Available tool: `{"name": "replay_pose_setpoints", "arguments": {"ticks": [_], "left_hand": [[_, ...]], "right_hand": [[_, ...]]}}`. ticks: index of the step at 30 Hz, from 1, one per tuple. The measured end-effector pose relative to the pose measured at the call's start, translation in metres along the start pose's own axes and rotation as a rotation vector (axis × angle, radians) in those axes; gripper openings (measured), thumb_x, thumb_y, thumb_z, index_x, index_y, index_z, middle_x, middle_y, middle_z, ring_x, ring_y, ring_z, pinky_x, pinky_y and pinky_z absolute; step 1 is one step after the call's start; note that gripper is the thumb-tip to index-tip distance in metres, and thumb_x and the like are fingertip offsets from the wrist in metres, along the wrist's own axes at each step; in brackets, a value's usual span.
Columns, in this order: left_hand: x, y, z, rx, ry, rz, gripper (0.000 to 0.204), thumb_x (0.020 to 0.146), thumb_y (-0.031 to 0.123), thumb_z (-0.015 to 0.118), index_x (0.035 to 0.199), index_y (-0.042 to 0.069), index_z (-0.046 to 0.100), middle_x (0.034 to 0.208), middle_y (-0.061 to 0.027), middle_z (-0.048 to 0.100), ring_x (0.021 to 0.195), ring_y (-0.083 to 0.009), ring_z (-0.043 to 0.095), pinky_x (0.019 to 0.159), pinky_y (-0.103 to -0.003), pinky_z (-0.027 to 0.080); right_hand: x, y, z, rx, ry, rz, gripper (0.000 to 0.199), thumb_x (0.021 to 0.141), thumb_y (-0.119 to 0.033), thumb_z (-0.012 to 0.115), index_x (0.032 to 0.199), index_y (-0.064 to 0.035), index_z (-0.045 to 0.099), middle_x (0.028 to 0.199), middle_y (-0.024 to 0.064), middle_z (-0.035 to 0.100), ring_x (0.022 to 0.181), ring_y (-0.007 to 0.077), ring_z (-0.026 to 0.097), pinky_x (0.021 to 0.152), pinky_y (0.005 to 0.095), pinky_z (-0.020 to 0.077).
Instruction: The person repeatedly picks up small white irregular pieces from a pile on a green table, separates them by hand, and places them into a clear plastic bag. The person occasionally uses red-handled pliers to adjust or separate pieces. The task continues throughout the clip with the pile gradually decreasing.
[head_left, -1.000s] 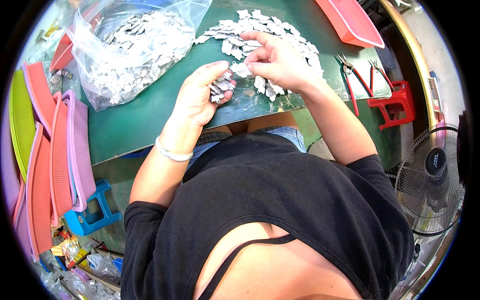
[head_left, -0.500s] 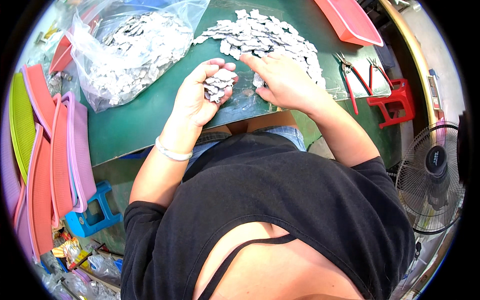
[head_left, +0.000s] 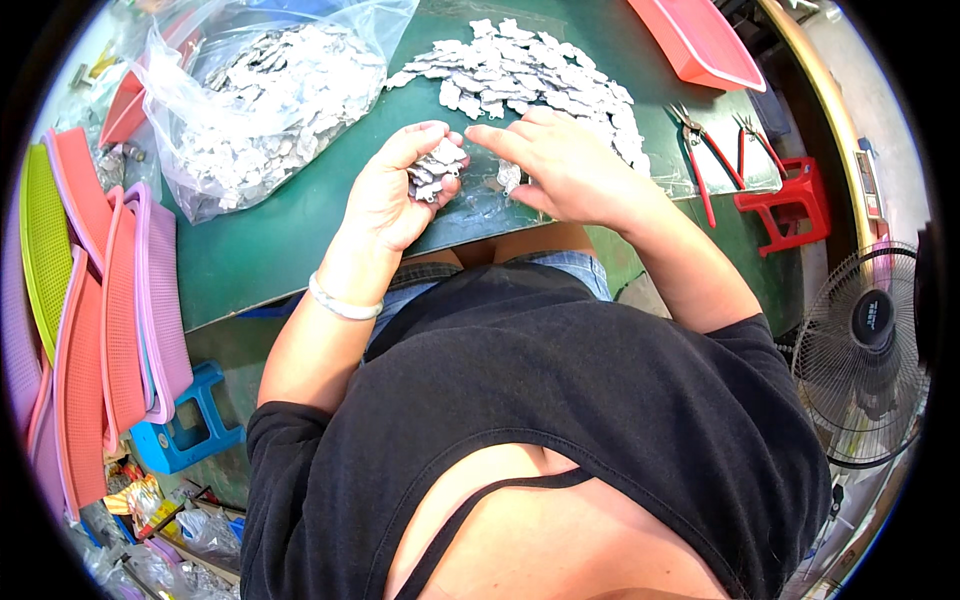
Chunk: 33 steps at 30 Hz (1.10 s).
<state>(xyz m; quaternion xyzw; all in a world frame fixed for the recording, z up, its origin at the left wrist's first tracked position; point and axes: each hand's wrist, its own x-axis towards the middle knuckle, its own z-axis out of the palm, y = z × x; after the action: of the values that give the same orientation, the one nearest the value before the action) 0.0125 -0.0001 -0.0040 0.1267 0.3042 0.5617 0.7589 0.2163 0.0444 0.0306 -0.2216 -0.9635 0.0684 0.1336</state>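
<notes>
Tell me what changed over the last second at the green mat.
The right hand drew back from the loose pile of metal pieces toward the left hand, its fingertips now beside the stack of pieces held there. The left hand kept its grip on the stack. The plastic bag and pliers stayed put.

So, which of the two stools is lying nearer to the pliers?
The red stool, on the table's right end beside the pliers; the blue stool stands on the floor at the left.
</notes>
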Motion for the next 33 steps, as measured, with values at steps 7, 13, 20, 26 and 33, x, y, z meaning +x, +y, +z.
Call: {"name": "replay_pose_setpoints", "arguments": {"ticks": [7, 13, 20, 26, 33], "left_hand": [[-0.001, -0.001, 0.0, 0.042, 0.041, 0.011, 0.017, 0.08, 0.007, 0.058, 0.096, 0.003, 0.053, 0.089, -0.0117, 0.058, 0.075, -0.0237, 0.059, 0.052, -0.025, 0.049], [-0.005, -0.004, 0.011, 0.25, 0.045, -0.02, 0.024, 0.08, 0.008, 0.059, 0.102, 0.001, 0.049, 0.084, -0.0092, 0.057, 0.071, -0.0184, 0.058, 0.05, -0.022, 0.048], [-0.005, -0.009, 0.022, 0.332, 0.007, -0.013, 0.017, 0.08, 0.01, 0.062, 0.091, 0.003, 0.05, 0.081, -0.0064, 0.058, 0.063, -0.0115, 0.057, 0.047, -0.021, 0.046], [-0.007, -0.004, 0.027, 0.319, 0.028, -0.009, 0.011, 0.082, 0.007, 0.058, 0.088, 0.004, 0.049, 0.078, -0.0072, 0.057, 0.062, -0.0122, 0.055, 0.046, -0.02, 0.046], [-0.015, 0.04, 0.05, 0.429, -0.026, 0.149, 0.011, 0.08, 0.009, 0.06, 0.086, 0.005, 0.052, 0.075, -0.0054, 0.059, 0.061, -0.0115, 0.057, 0.046, -0.022, 0.046]], "right_hand": [[0.0, -0.007, 0.003, -0.038, -0.036, 0.098, 0.059, 0.071, -0.007, 0.063, 0.125, -0.0064, 0.041, 0.078, 0.0092, 0.059, 0.078, 0.0266, 0.055, 0.075, 0.0344, 0.0435], [0.005, 0.002, -0.004, 0.74, 0.059, 0.402, 0.053, 0.082, 0.0, 0.048, 0.131, 0.0022, 0.03, 0.087, 0.0107, 0.064, 0.072, 0.015, 0.059, 0.069, 0.0237, 0.0447], [0.012, 0.005, -0.003, 1.254, 0.122, 0.544, 0.055, 0.085, -0.005, 0.049, 0.133, 0.0053, 0.024, 0.09, 0.0096, 0.062, 0.073, 0.0104, 0.057, 0.066, 0.0206, 0.0453], [0.009, 0.014, -0.005, 1.331, 0.17, 0.543, 0.054, 0.086, -0.008, 0.049, 0.133, 0.0046, 0.025, 0.093, 0.012, 0.062, 0.077, 0.0129, 0.058, 0.068, 0.0227, 0.0461], [-0.005, 0.02, -0.016, 1.299, 0.325, 0.583, 0.052, 0.085, -0.006, 0.05, 0.131, 0.0023, 0.028, 0.09, 0.0122, 0.062, 0.076, 0.0117, 0.055, 0.072, 0.0248, 0.0455]]}}
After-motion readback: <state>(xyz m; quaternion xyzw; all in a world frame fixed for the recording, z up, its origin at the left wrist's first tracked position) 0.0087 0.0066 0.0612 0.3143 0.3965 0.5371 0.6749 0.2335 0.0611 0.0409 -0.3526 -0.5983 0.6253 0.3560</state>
